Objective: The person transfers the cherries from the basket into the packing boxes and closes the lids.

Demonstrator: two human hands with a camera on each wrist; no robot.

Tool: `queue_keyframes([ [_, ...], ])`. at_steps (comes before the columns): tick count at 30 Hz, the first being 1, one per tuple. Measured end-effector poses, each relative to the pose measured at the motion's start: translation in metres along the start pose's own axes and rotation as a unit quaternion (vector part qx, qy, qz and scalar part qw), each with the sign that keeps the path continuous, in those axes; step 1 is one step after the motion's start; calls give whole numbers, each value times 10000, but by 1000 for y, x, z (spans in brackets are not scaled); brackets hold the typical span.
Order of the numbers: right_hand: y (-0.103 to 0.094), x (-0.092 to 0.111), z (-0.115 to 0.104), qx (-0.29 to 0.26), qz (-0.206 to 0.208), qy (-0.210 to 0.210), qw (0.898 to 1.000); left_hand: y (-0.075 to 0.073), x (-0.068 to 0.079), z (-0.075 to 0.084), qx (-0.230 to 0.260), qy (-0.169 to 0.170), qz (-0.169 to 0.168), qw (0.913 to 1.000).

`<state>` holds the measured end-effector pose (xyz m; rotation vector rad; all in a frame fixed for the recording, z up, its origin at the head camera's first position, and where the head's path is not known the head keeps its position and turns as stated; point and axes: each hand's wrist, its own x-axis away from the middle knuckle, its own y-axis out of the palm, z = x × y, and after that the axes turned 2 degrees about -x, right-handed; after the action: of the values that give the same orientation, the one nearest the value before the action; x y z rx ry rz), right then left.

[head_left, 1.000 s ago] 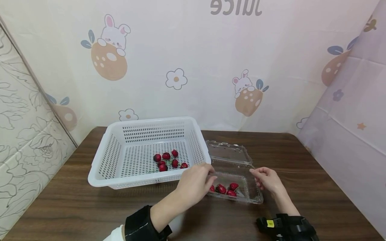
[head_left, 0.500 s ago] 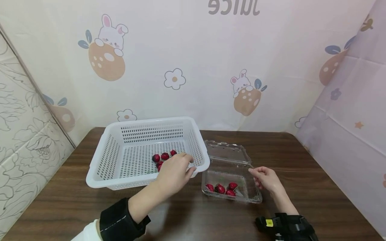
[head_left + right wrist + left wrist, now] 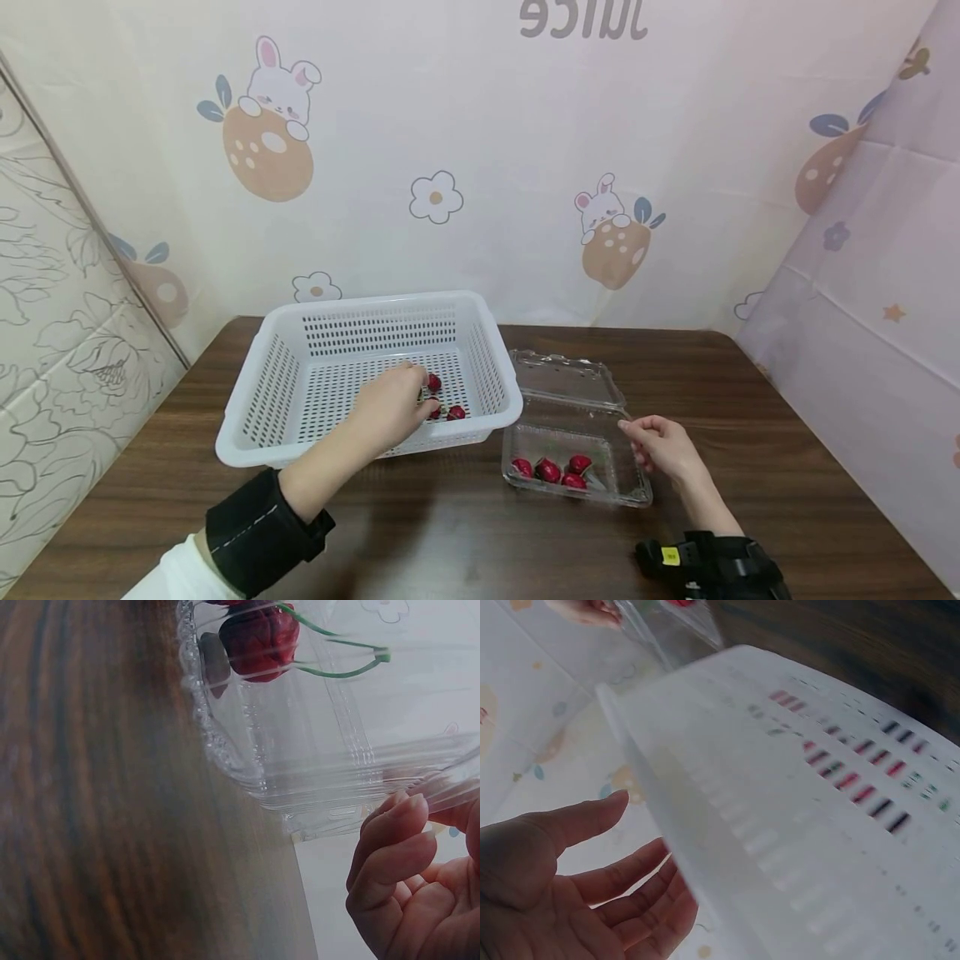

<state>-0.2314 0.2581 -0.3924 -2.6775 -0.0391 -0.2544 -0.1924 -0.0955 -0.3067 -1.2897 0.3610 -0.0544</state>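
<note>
My left hand (image 3: 390, 407) is over the white perforated plastic basket (image 3: 273, 392), with a few red cherries (image 3: 456, 412) showing beside its fingertips and others hidden under it. In the left wrist view that hand (image 3: 592, 892) has loosely bent fingers with nothing between them, by the basket wall. To the right lies a clear hinged plastic box (image 3: 562, 437), its lid folded back, with several cherries (image 3: 547, 471) along its front side. The thumb and fingers of my right hand (image 3: 671, 452) pinch the box's right edge; the right wrist view shows this hand (image 3: 412, 877) at the rim.
A brown wood-grain table (image 3: 480, 550) carries both containers, the basket's right end close beside the box. A patterned curtain (image 3: 480, 125) hangs behind the table, and more printed cloth (image 3: 862, 308) closes off the right side.
My left hand has moved left from above the box's left edge, across the basket's right end, to above the cherries in the basket. My right hand stays at the box's edge.
</note>
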Motion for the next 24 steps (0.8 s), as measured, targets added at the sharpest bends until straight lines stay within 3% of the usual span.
queue_keyframes([
  [12,0,1,0,20,-5,31,10000,4,-10,-31,104,-582,-550,9967],
  [24,0,0,1,15,19,52,10000,15,-15,-41,16,-953,-969,9907],
])
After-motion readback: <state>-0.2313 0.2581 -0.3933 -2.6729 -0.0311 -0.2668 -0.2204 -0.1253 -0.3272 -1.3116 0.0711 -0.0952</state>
